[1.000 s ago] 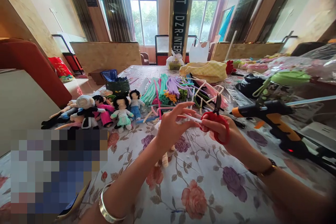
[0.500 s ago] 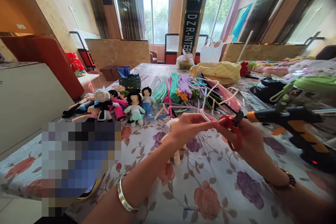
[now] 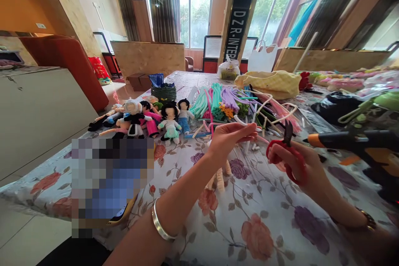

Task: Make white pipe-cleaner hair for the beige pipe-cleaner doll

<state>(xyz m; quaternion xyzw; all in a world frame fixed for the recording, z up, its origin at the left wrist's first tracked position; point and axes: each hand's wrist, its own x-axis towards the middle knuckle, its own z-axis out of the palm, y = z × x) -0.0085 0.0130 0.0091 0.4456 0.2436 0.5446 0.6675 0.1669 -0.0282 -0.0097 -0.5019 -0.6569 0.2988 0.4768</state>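
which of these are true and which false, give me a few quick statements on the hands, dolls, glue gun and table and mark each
1. The right grip holds red-handled scissors. True.
2. The glue gun is left of the dolls. False: the glue gun is right of the dolls.
3. A silver bangle circles the left forearm. True.
4. The scissor blades point down at the tablecloth. False: they point upward in the picture.
5. The tablecloth is plain black. False: the tablecloth is pale and flowered.
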